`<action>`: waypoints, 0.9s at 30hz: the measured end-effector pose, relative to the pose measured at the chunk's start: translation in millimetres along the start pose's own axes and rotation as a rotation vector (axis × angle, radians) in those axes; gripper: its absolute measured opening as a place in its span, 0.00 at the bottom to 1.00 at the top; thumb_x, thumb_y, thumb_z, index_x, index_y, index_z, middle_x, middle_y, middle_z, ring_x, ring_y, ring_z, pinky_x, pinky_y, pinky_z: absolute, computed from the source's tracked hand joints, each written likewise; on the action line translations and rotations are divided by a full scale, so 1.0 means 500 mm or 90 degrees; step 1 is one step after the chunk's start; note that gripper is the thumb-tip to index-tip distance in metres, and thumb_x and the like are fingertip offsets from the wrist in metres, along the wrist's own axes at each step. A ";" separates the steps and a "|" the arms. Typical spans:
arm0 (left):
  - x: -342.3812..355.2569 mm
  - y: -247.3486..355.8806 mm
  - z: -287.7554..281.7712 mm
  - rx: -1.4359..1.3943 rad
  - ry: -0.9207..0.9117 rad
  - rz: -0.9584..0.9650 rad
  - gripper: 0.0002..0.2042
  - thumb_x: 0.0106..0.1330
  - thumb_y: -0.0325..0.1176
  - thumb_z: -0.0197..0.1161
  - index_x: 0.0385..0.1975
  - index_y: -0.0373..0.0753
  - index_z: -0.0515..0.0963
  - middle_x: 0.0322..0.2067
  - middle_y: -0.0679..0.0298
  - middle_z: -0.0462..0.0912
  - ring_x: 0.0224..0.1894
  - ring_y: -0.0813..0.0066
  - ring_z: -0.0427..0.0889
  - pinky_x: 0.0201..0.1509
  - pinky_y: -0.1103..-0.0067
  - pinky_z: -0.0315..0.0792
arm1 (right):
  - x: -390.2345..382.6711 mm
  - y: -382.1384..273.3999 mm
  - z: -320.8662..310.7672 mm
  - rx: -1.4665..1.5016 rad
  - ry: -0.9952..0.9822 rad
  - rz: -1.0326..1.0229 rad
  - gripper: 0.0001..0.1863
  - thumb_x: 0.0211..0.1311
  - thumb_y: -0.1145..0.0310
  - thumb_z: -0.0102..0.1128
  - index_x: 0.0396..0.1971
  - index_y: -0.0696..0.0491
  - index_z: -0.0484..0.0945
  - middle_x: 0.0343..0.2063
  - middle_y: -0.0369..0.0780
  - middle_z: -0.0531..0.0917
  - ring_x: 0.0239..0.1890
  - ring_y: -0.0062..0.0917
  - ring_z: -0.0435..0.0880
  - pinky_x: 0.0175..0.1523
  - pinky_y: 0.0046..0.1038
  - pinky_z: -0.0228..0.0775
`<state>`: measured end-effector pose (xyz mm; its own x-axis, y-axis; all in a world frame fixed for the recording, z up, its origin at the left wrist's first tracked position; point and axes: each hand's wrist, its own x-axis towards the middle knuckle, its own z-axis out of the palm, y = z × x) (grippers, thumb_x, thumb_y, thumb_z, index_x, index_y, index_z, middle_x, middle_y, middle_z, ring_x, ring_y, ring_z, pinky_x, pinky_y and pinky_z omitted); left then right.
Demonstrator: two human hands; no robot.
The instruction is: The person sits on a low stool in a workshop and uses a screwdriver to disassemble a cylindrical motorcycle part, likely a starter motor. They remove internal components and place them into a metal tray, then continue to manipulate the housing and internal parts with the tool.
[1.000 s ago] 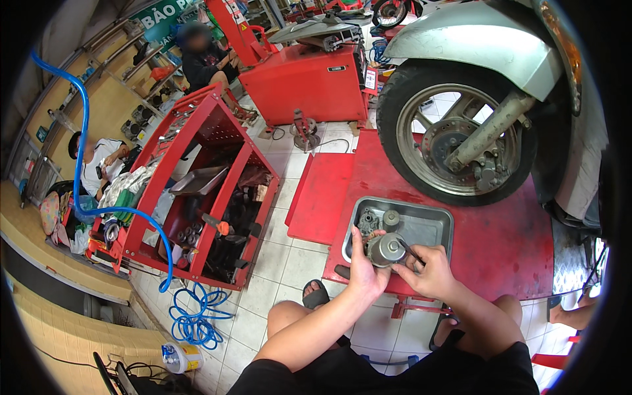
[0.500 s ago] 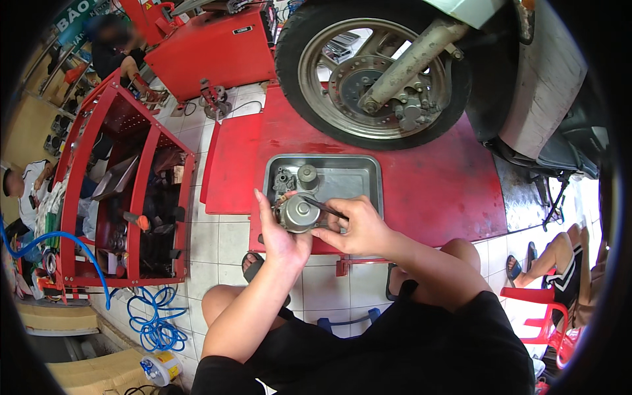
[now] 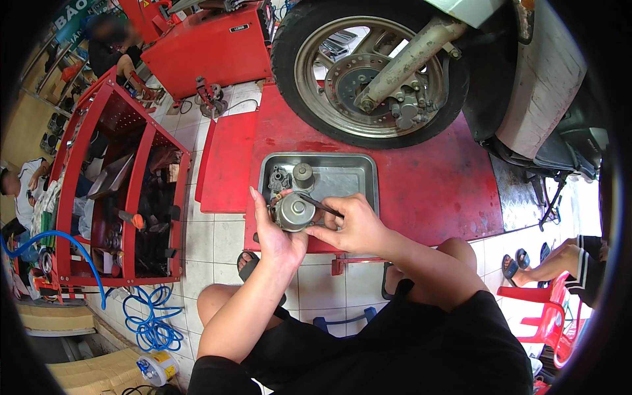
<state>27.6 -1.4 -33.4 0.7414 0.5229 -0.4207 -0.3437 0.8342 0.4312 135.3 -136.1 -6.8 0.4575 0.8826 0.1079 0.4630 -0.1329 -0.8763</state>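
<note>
My left hand (image 3: pixel 282 246) cups a carburetor-like metal part (image 3: pixel 295 212) with a round domed cap, its fingers wrapped underneath and the thumb along its left side. In my right hand (image 3: pixel 357 226) is a slim black tool (image 3: pixel 324 206), pinched between the fingers, its tip at the upper edge of the dome. Whether it touches the dome I cannot tell. Both hands are over the near left part of a shallow metal tray (image 3: pixel 372 172). Inside the tray, beyond my left hand, lie a short metal cylinder (image 3: pixel 303 174) and a small grey metal fitting (image 3: pixel 279 178).
The tray sits on a red platform (image 3: pixel 441 191). A motorbike's front wheel (image 3: pixel 286 85) stands just beyond it. On the left are a red tool rack (image 3: pixel 131 191) and a coiled blue hose (image 3: pixel 155 319). A red plastic chair (image 3: pixel 546 316) and another person's legs (image 3: pixel 553 260) are at the right.
The surroundings have shifted slightly left in the view. Both hands keep their hold on the metal part and the black tool. At the right, the other person's legs have moved.
</note>
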 end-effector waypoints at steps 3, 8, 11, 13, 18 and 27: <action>-0.004 0.000 0.009 0.005 0.009 0.001 0.31 0.72 0.66 0.50 0.42 0.38 0.76 0.39 0.62 0.82 0.45 0.68 0.82 0.54 0.69 0.76 | -0.001 -0.002 -0.002 -0.011 0.007 -0.008 0.15 0.53 0.66 0.75 0.34 0.60 0.83 0.12 0.41 0.75 0.15 0.31 0.76 0.26 0.33 0.68; 0.005 0.001 0.002 -0.012 -0.014 -0.018 0.34 0.71 0.67 0.50 0.50 0.37 0.76 0.47 0.59 0.83 0.50 0.63 0.81 0.57 0.63 0.75 | 0.000 0.009 0.004 -0.002 0.046 -0.076 0.17 0.53 0.63 0.74 0.38 0.57 0.84 0.13 0.40 0.77 0.16 0.35 0.78 0.28 0.36 0.70; 0.009 0.004 -0.004 -0.014 -0.011 -0.005 0.33 0.71 0.67 0.50 0.49 0.37 0.75 0.45 0.60 0.82 0.49 0.63 0.81 0.57 0.62 0.75 | 0.000 0.015 0.005 0.017 0.037 -0.078 0.13 0.54 0.67 0.72 0.36 0.58 0.83 0.13 0.41 0.77 0.15 0.37 0.76 0.27 0.38 0.68; 0.007 0.004 -0.006 -0.010 -0.065 -0.008 0.33 0.71 0.67 0.50 0.47 0.37 0.75 0.42 0.61 0.82 0.47 0.64 0.81 0.55 0.63 0.75 | -0.001 0.024 0.003 0.024 0.014 -0.059 0.12 0.55 0.69 0.70 0.32 0.61 0.80 0.11 0.43 0.75 0.14 0.37 0.76 0.25 0.37 0.66; 0.011 -0.002 -0.005 0.004 -0.033 -0.006 0.32 0.73 0.66 0.48 0.49 0.38 0.75 0.43 0.61 0.83 0.46 0.65 0.81 0.54 0.64 0.75 | -0.004 0.015 0.000 0.020 0.006 -0.008 0.14 0.56 0.66 0.72 0.26 0.59 0.77 0.13 0.41 0.75 0.16 0.38 0.74 0.26 0.35 0.66; 0.015 -0.001 -0.013 -0.017 -0.006 -0.013 0.31 0.71 0.67 0.50 0.52 0.41 0.74 0.47 0.62 0.81 0.52 0.64 0.79 0.57 0.61 0.73 | 0.000 0.006 0.003 0.005 0.026 -0.033 0.14 0.56 0.65 0.71 0.27 0.60 0.77 0.11 0.44 0.76 0.16 0.40 0.78 0.26 0.38 0.68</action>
<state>29.6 3.2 -41.7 0.7542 0.5038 -0.4211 -0.3438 0.8494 0.4005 135.4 -135.7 -10.4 0.4633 0.8693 0.1721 0.4812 -0.0837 -0.8726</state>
